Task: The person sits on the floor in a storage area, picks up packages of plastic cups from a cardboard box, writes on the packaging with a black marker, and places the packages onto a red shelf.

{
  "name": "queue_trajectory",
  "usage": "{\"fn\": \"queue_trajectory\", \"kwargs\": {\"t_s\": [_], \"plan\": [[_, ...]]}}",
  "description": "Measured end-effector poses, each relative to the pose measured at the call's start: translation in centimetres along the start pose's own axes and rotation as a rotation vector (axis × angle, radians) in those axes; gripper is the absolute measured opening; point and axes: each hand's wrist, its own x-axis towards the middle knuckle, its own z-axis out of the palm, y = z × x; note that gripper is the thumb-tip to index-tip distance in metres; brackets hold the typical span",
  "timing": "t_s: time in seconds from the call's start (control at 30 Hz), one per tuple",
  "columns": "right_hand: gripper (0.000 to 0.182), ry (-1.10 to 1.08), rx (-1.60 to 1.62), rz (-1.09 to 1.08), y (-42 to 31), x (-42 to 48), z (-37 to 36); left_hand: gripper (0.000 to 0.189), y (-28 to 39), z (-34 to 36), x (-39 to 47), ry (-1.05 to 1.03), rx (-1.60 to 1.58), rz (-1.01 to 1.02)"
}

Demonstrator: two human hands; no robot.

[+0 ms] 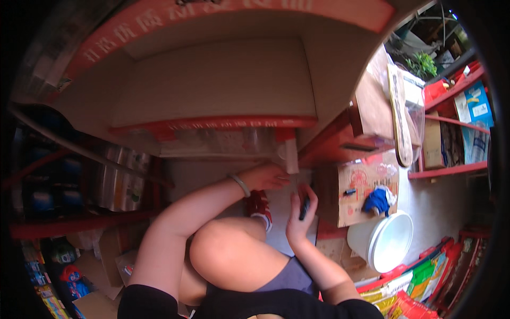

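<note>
My right hand point(302, 215) is raised over the floor with a small dark object point(305, 208) between its fingers; what it is cannot be told. My left hand point(267, 178), with a pale bangle point(240, 186) on the wrist, reaches to the front of a low shelf. Its fingers are beside a white upright strip point(292, 155) at the shelf's edge; whether they hold anything is not clear. Above is a wide shelf board point(223, 83) with a red, lettered front strip point(239, 121). Blurred clear containers point(255, 137) stand behind that strip.
A cardboard box point(346, 211) with a blue cloth point(377, 200) and a small dark item on top stands at the right, beside a white plastic bucket point(392, 241). Red racks with colourful packets point(422, 275) are at lower right. Stocked shelves and open cartons point(95, 263) lie at the left.
</note>
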Motion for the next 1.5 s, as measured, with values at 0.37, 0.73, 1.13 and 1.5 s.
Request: {"fn": "queue_trajectory", "kwargs": {"t_s": [0.37,0.73,1.13,1.5], "plan": [[0.033,-0.156,-0.094,-0.034,-3.5,-1.0,-4.1,0.016,4.1,-0.9,2.7,-0.109,0.643,0.525],[0.030,-0.199,-0.158,-0.163,-7.6,-3.8,0.3,0.046,-5.3,-1.0,-35.8,0.603,1.618,0.259],[0.032,-0.189,-0.321,-0.292,-7.7,-0.9,3.4,0.039,-27.9,-15.9,-69.2,1.556,0.237,0.368],[0.031,-0.182,-0.586,-0.503,-4.9,0.8,6.1,0.069,-32.7,-33.8,-66.3,1.961,0.874,0.043]]}}
